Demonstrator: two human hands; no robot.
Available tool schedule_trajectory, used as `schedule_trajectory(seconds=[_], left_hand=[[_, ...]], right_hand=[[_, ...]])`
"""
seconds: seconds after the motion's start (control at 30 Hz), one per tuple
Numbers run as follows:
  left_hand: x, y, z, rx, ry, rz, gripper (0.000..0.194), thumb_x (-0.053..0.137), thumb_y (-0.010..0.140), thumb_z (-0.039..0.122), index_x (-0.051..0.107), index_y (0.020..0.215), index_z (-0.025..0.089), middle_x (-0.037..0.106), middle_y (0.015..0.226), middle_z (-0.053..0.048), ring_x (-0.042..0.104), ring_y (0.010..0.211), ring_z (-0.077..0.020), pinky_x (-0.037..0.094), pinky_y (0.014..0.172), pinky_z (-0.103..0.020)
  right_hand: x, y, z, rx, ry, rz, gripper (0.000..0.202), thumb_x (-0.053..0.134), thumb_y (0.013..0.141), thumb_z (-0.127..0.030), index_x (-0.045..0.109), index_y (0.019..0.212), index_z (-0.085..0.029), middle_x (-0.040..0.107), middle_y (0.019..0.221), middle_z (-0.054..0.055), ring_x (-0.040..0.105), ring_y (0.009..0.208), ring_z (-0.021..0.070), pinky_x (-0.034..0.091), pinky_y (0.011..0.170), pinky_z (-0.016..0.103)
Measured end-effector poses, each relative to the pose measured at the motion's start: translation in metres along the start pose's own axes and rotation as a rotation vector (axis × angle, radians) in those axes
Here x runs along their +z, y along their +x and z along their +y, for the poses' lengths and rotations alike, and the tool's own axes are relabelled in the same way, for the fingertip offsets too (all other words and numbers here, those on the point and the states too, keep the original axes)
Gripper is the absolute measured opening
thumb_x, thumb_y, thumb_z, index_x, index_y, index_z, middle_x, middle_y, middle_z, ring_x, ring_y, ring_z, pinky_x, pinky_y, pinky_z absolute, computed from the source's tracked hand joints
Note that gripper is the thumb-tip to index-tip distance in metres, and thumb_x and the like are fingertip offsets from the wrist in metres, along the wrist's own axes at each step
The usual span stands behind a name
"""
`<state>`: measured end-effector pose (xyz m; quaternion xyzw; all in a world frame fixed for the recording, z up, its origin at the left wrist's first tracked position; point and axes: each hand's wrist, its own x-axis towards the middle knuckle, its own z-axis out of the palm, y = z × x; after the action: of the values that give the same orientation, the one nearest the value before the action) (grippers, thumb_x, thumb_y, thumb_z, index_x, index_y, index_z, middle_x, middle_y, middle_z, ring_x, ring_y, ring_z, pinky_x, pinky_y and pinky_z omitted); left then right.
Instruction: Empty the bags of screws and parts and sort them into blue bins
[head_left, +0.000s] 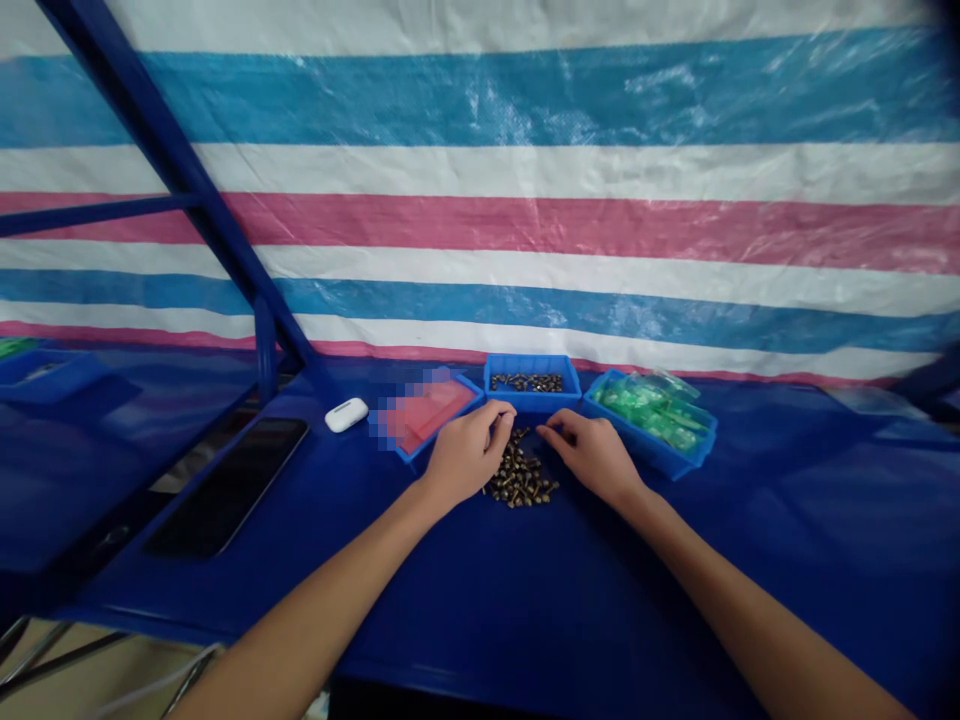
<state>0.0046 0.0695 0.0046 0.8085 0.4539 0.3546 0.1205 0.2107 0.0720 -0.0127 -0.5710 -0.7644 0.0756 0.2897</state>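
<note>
- Pile of small metal screws (523, 480): lies loose on the blue desk (495, 590), between the two hands.
- Left hand (466, 447): at the pile's left edge, fingers curled, thumb against the forefinger; I cannot tell whether it pinches anything.
- Right hand (594, 447): just right of the pile, fingers bent, thumb and forefinger close together; I cannot tell whether they grip a piece.
- Middle tray (532, 402): behind the pile, holding small metal parts (529, 383).
- Right tray (660, 450): right of the pile, with green packets (652, 405).
- Phone (229, 490): well left of the pile.

The person's left grip (466, 452) and right grip (592, 452) flank piled metal parts (521, 480).
</note>
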Motion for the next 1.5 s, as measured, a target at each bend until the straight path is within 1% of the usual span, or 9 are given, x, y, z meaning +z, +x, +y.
schedule_trajectory(seconds=[0.13,0.2,0.37,0.5,0.63,0.73,0.87,1.37,1.5], left_hand=[[0.004,0.0,0.0,-0.01,0.042,-0.012,0.023,0.038,0.098,0.029,0.058,0.105,0.021,0.062,0.067,0.002,0.057,0.056,-0.0127,0.037,0.053,-0.024],[0.006,0.0,0.0,-0.025,0.041,-0.028,0.021,0.039,0.098,0.028,0.058,0.104,0.022,0.064,0.07,0.001,0.059,0.057,-0.0133,0.038,0.053,-0.024],[0.008,0.0,-0.002,-0.036,0.033,-0.038,0.017,0.043,0.096,0.027,0.058,0.103,0.022,0.066,0.077,0.0,0.061,0.062,-0.0142,0.041,0.057,-0.025],[0.008,0.001,-0.003,-0.015,0.013,-0.026,0.018,0.043,0.096,0.026,0.06,0.098,0.02,0.066,0.085,-0.002,0.06,0.068,-0.0141,0.044,0.063,-0.026],[0.008,0.002,-0.001,0.035,-0.067,-0.1,0.02,0.045,0.096,0.028,0.064,0.097,0.02,0.064,0.091,-0.003,0.059,0.072,-0.0138,0.047,0.069,-0.028],[0.007,0.002,0.001,0.069,-0.151,-0.14,0.021,0.046,0.096,0.027,0.064,0.096,0.018,0.063,0.089,-0.003,0.058,0.073,-0.0134,0.046,0.067,-0.026],[0.006,0.003,0.003,0.087,-0.215,-0.119,0.018,0.047,0.095,0.024,0.065,0.093,0.017,0.062,0.087,-0.003,0.056,0.071,-0.0121,0.044,0.065,-0.024],[0.009,0.003,0.001,0.002,-0.314,-0.101,0.016,0.055,0.091,0.025,0.07,0.093,0.018,0.066,0.083,-0.002,0.057,0.068,-0.0117,0.043,0.062,-0.024],[0.01,0.003,0.001,-0.013,-0.281,-0.087,0.016,0.056,0.09,0.026,0.071,0.092,0.018,0.066,0.081,-0.002,0.056,0.067,-0.0126,0.043,0.062,-0.025]], right_hand=[[0.0,-0.004,-0.001,-0.115,-0.093,-0.068,0.023,0.048,0.095,-0.031,0.064,0.112,-0.03,0.072,0.09,0.001,0.067,0.073,0.0193,0.041,0.058,0.026],[0.0,-0.003,-0.004,-0.169,-0.183,-0.105,0.026,0.047,0.096,-0.029,0.062,0.117,-0.033,0.07,0.095,0.001,0.067,0.078,0.0196,0.041,0.057,0.026],[0.002,0.002,-0.007,-0.16,-0.251,-0.15,0.02,0.049,0.096,-0.03,0.066,0.106,-0.029,0.067,0.092,0.003,0.066,0.077,0.0185,0.042,0.056,0.025],[0.0,-0.001,-0.003,-0.178,-0.082,-0.095,0.015,0.051,0.095,-0.028,0.064,0.101,-0.023,0.066,0.097,0.004,0.065,0.084,0.0195,0.05,0.069,0.029],[-0.006,-0.006,-0.009,-0.283,0.166,-0.011,0.017,0.051,0.094,-0.024,0.063,0.106,-0.022,0.066,0.102,0.006,0.063,0.095,0.0199,0.051,0.086,0.034],[-0.008,-0.009,-0.015,-0.321,0.261,0.025,0.017,0.052,0.094,-0.023,0.064,0.106,-0.022,0.067,0.102,0.005,0.063,0.095,0.0193,0.052,0.088,0.034],[-0.006,-0.011,-0.016,-0.315,0.32,0.059,0.019,0.056,0.092,-0.022,0.063,0.11,-0.022,0.067,0.102,0.005,0.064,0.094,0.0186,0.053,0.085,0.033],[0.0,-0.015,-0.012,-0.41,0.119,0.117,0.02,0.049,0.096,-0.019,0.065,0.109,-0.017,0.068,0.103,0.008,0.063,0.094,0.0203,0.055,0.085,0.035],[0.001,-0.014,-0.01,-0.439,0.087,0.122,0.022,0.048,0.096,-0.019,0.063,0.112,-0.017,0.068,0.104,0.009,0.063,0.095,0.0203,0.055,0.085,0.036]])
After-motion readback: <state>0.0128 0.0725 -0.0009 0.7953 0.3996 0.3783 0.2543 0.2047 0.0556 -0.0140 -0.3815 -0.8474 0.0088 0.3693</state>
